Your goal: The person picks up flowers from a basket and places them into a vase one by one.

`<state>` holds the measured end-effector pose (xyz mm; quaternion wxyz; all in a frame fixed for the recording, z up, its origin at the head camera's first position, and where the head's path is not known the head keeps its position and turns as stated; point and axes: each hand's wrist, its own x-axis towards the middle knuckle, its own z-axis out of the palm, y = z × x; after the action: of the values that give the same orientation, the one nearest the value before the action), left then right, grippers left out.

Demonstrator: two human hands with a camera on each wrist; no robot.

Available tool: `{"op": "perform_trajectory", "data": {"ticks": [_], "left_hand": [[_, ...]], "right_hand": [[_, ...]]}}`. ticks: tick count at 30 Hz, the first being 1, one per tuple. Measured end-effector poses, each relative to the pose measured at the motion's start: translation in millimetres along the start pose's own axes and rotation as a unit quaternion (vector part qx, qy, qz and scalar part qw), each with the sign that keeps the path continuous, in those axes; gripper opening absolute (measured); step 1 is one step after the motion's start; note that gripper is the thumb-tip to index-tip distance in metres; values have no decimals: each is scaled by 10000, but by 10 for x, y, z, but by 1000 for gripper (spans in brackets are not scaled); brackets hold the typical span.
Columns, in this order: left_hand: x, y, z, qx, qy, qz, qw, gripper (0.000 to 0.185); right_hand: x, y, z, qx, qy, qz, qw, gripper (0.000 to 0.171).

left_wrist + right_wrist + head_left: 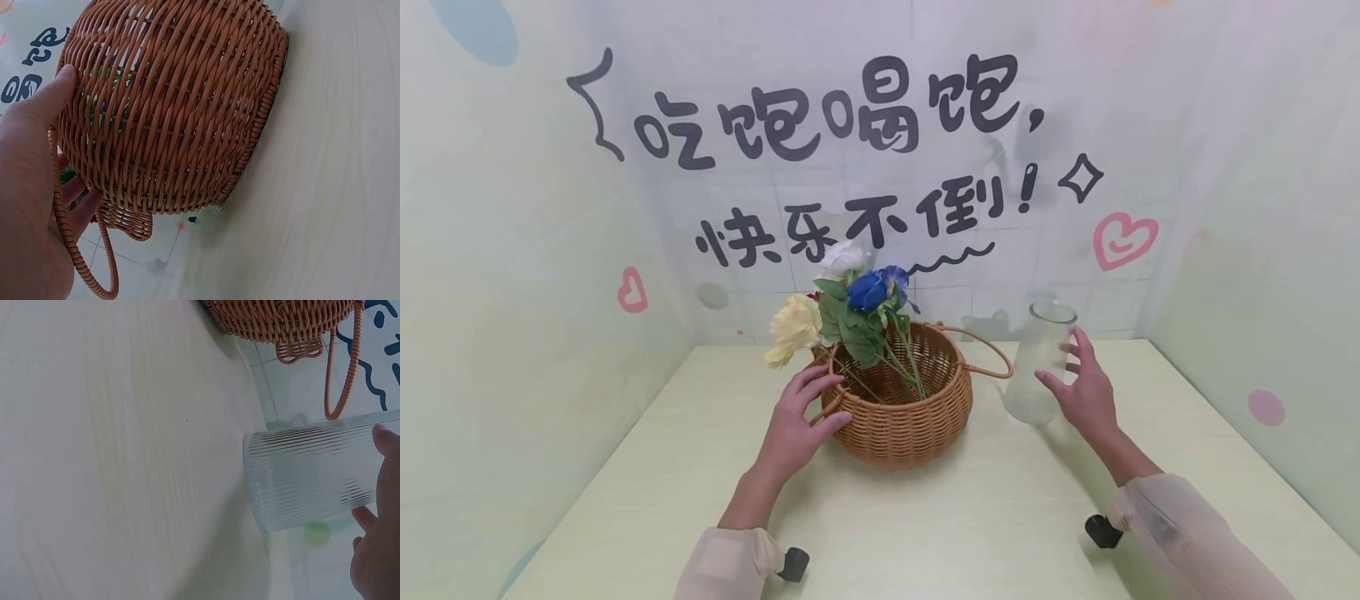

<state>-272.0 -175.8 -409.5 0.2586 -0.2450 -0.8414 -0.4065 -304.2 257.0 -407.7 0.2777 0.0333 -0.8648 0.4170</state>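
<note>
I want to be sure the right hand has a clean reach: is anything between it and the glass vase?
Nothing visible. The right hand is open right beside the glass vase, fingertips at its ribbed wall. The basket stands apart, on the vase's far side from the hand.

Ribbed clear glass vase (pixel 312 475) is standing on the pale wood-grain desk (pixel 112 456), its base edge showing toward the frame's middle. The right hand (pixel 378 550) is showing at the lower right edge, one fingertip touching the vase's wall and the others lying close against the glass. Woven rattan basket (pixel 281 319) is sitting near the vase, apart from it, its loop handle (pixel 344 369) hanging toward the glass. Printed wall panel (pixel 381 356) is rising behind the desk.
</note>
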Motion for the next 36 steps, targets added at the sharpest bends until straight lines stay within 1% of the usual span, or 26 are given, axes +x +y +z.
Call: {"op": "perform_trajectory", "data": {"ticks": [12, 20, 30, 36], "left_hand": [[9, 31, -10, -40, -25, -76, 10000, 49], [6, 19, -21, -7, -19, -100, 9999, 49], [4, 16, -21, -1, -34, -64, 10000, 49], [2, 18, -17, 5, -31, -13, 10000, 49]], "right_hand": [[40, -14, 17, 17, 89, 80, 9999, 92], [39, -45, 49, 7, 101, 302, 9995, 91], [-4, -75, 98, -28, 273, 418, 9988, 90], [-29, -83, 92, -49, 310, 406, 9987, 90]]}}
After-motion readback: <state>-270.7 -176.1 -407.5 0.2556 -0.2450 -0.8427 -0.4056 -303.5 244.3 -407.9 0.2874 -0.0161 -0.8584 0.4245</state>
